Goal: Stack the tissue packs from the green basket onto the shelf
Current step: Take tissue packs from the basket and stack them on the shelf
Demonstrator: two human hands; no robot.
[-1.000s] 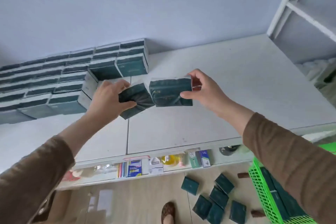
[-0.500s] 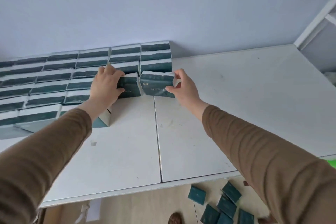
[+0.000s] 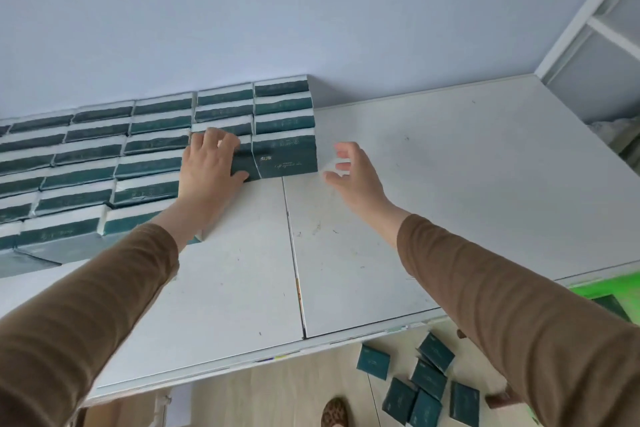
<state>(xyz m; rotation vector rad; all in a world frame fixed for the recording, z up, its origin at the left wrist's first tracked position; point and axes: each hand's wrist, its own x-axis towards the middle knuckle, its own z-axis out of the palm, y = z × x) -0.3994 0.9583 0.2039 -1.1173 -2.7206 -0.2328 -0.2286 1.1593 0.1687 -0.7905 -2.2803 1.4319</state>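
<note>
Left hand (image 3: pixel 207 170) lies on the near-left pack (image 3: pixel 244 163) at the front of the stack, fingers over its top, thumb at its near face, likely gripping rather than just pressing, though the hand hides most of that pack. Right hand (image 3: pixel 349 170) hangs just right of the near-right pack (image 3: pixel 289 158), fingers loosely spread, holding nothing, apart from it. Both packs sit on the white shelf (image 3: pixel 415 201), butted against the stacked rows (image 3: pixel 156 142) that run left along the wall. Risks: the soft wrap gives under pressure, so a hard shove from the left hand could skew its pack or nudge the neighbour rightward, where nothing backs it up. The near rows at far left look slumped and uneven; adding weight there could slide packs toward the shelf's near edge. Several packs on the floor (image 3: pixel 429 378) lie below that edge beside a foot (image 3: pixel 334 412), a trip or crush hazard. The green basket (image 3: pixel 602 291) shows only as a sliver at right, contents unclear.
</note>
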